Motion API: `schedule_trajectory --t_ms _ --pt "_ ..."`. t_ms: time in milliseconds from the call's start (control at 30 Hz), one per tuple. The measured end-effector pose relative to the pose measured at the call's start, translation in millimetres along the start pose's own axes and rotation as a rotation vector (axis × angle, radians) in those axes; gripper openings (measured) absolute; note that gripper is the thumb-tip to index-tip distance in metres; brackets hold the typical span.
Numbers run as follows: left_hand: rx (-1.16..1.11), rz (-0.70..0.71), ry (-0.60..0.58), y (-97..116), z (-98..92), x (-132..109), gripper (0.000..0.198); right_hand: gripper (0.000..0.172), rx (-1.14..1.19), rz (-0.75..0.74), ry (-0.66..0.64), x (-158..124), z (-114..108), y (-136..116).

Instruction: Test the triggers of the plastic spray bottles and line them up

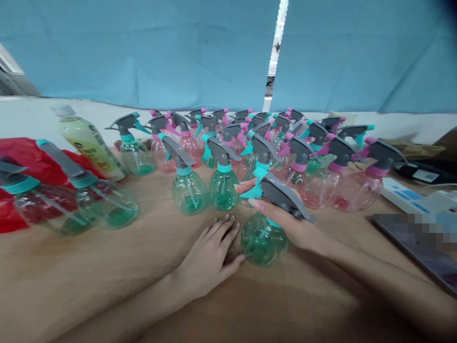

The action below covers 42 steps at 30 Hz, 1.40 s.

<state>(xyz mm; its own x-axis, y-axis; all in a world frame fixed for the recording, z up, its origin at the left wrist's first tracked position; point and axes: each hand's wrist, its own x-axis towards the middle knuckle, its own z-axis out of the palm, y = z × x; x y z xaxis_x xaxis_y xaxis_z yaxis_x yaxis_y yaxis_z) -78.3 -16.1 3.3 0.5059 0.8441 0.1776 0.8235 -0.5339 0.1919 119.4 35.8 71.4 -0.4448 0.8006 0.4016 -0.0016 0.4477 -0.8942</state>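
My right hand [291, 221] is closed round the neck of a green spray bottle [264, 240], just under its grey head. The bottle stands upright on the wooden table, with its turquoise trigger and nozzle pointing away from me. Beside it on the left, my left hand [209, 255] lies flat on the table, fingers stretched forward, its thumb close to the bottle's base. Past my fingertips stand two more green spray bottles, a nearer-centre one [224, 188] and another [189, 190] to its left.
Several pink and green spray bottles, such as a pink one [357, 188], crowd the back. Two green ones [107, 202] stand left by a red plastic bag [14, 209] and a drink bottle [87, 143]. At right are a power strip [403, 195] and a dark flat device [410, 247].
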Motion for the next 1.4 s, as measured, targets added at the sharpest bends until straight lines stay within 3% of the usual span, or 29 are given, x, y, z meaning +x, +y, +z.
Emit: schedule_trajectory --t_ms 333,767,1400 --pt "0.045 0.025 0.02 -1.1 1.4 -0.8 0.057 0.021 -0.008 -0.037 0.019 2.2 0.1 0.2" --pt "0.059 0.03 0.015 -0.4 2.1 -0.8 0.057 0.023 -0.021 0.044 -0.067 -0.9 -4.1 4.4" --pt "0.041 0.024 0.029 -1.0 3.6 -1.5 0.059 0.023 -0.119 -0.004 -0.026 -0.6 -6.0 -0.4"
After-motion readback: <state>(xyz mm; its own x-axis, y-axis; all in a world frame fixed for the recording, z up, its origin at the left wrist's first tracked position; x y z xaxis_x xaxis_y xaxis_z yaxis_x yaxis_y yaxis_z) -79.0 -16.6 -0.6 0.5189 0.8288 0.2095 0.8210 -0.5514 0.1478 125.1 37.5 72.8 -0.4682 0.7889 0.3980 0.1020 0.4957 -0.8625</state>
